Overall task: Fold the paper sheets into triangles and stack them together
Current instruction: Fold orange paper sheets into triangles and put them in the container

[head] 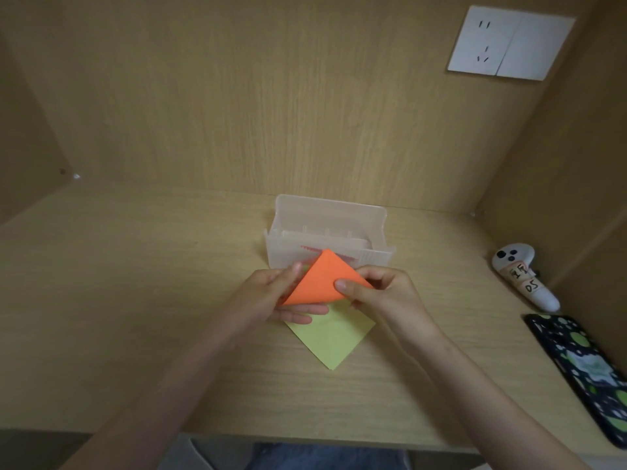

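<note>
1. Orange sheet (319,279): folded over into a triangle with its apex pointing away from the person. It is held up off the bench (135,300) between both hands. The near edge is rounded, not creased flat.
2. Left hand (271,296): grips the orange sheet's left side. The thumb lies along the upper left edge and the fingers reach underneath, their tips showing below the near edge.
3. Right hand (383,293): pinches the orange sheet's right corner, thumb pressed on top and the other fingers curled behind and under it.
4. Yellow-green sheet (332,337): lies flat on the bench just below the hands, one corner pointing toward the person. Its far part is hidden by the hands and the orange sheet, so I cannot tell whether it is folded.
5. The orange sheet hangs over the far portion of the yellow-green sheet. I cannot tell whether the two touch.
6. Translucent box (325,232): stands on the bench just behind the hands, with red print showing faintly through the front wall. The orange apex overlaps that wall in this view.
7. White controller (522,276): lies near the right wall, well apart from the sheets, with a handwritten label on its handle.
8. Phone (583,368): lies at the bench's right edge, nearer the person than the controller. Its case is dark with green and white blotches.
9. Wall socket (509,42): a white plate high on the wooden back panel, to the right.
</note>
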Tool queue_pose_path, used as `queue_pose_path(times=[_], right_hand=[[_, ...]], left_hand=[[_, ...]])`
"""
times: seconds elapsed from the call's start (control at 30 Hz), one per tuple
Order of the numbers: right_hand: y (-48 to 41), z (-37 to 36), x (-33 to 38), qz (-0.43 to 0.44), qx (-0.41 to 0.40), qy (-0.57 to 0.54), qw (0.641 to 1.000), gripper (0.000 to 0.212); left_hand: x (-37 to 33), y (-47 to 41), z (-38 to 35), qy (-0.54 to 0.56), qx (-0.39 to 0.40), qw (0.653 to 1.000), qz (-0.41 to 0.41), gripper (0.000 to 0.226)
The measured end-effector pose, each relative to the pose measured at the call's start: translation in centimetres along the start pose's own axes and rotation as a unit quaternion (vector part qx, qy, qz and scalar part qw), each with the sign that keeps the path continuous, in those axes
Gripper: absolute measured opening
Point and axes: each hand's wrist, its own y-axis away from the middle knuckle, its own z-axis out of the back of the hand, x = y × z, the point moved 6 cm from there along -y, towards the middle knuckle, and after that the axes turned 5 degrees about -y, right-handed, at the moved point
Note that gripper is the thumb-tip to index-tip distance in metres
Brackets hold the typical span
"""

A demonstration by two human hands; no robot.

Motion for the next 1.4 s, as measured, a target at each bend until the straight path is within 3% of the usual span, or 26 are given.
queue_pose_path(times=[0.13,0.23,0.43,0.6,0.73,1.4], right_hand=[[0.1,0.0,0.0,-0.003,-0.014,-0.016,1.0,0.01],[0.2,-0.2,0.1,-0.005,-0.015,-0.014,1.0,0.007],[0.4,0.0,0.6,-0.018,-0.038,-0.043,0.998,0.025],[0.5,0.1,0.7,-0.037,-0.037,-0.017,0.998,0.003],[0.5,-0.1,0.8,-0.041,-0.035,-0.042,0.998,0.004],[0.5,-0.1,0.9,-0.03,-0.058,-0.038,0.997,0.007]], left_hand=[[-0.2,0.3,-0.5,-0.011,-0.012,1.0,0.011,0.055],[-0.4,0.4,-0.5,-0.051,-0.022,0.998,-0.033,0.042],[-0.2,0.4,-0.3,-0.043,-0.045,0.997,-0.054,0.019],[-0.2,0.5,-0.4,-0.049,-0.05,0.996,-0.06,0.012],[-0.1,0.5,-0.3,-0.047,-0.07,0.994,-0.069,0.007],[-0.2,0.8,-0.3,-0.041,-0.066,0.995,-0.069,0.004]])
